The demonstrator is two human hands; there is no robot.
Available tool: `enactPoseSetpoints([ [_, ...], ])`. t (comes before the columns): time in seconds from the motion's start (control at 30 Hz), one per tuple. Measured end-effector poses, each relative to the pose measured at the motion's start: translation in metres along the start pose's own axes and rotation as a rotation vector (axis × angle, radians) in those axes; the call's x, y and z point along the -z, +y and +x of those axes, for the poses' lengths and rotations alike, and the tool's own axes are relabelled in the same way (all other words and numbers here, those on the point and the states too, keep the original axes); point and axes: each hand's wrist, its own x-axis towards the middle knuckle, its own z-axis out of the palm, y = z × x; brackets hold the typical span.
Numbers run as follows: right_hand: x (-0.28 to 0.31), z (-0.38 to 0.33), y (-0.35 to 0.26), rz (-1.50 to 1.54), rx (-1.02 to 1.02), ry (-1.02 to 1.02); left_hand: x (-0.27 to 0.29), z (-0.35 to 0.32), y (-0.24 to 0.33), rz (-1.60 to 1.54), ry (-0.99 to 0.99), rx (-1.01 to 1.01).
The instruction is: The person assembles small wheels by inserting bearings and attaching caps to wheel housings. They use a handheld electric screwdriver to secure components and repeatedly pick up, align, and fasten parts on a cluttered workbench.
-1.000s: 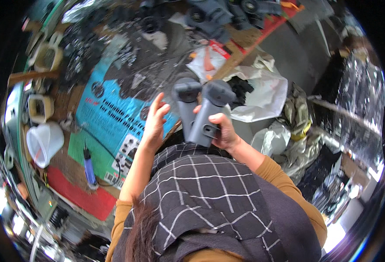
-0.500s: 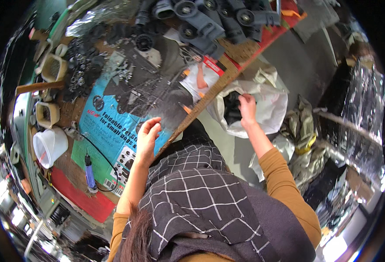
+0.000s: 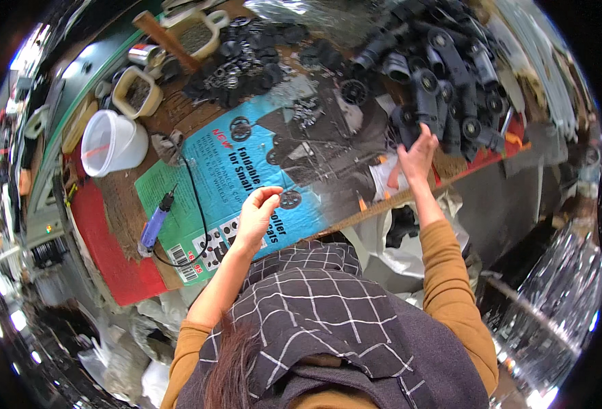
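Black cloth with white checks made up the apron [image 3: 314,293] nearest to where the person's head looked down, and mustard sleeves [image 3: 451,286] ran forward on either side of it. Just past the apron, below the counter's edge, a white sack [image 3: 379,245] gaped with black pieces [image 3: 402,228] inside. The left grip [image 3: 253,221] hovered over a blue-and-green printed sheet [image 3: 307,221] that lay flat on the wooden counter [image 3: 116,208]; its fingers were bent and the thumb was drawn close to them, and I couldn't tell whether anything small was pinched there. Off to the left, a blue-handled screwdriver [image 3: 155,225] lay on the sheet, a black cord [image 3: 196,187] curving around near it. Farther on, the right grip [image 3: 417,160] was stretched out to the near edge of a heap of dark grey plastic parts [image 3: 427,95], its fingertips up against one of them as far as I could make out; whether they had closed on it I could not tell. A white tub [image 3: 130,146] stood at the far left, tilted in my view, with a beige container [image 3: 152,103] beyond it. Deeper still lay small black and metal pieces [image 3: 236,71], beside a wooden bar [image 3: 168,42], and clear plastic sheeting [image 3: 301,10] lay crumpled behind.
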Motion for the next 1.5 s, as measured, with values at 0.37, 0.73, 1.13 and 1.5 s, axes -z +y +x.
enactPoseSetpoints([
  [0.37, -0.053, -0.035, -0.215, 0.649, 0.393, -0.368, 0.034, 0.082, 0.017, 0.160, 0.306, -0.184],
  [0.73, -0.174, 0.117, -0.244, 0.488, 0.022, -0.401, 0.049, 0.101, -0.007, 0.521, 0.185, -0.166],
  [1.13, -0.015, -0.083, -0.224, 0.603, -0.434, -0.918, 0.032, 0.039, 0.011, 0.105, 0.139, -0.004],
  [1.5, -0.063, -0.093, -0.205, 0.788, -0.102, -0.818, 0.044, 0.071, -0.027, 0.237, 0.075, -0.117],
])
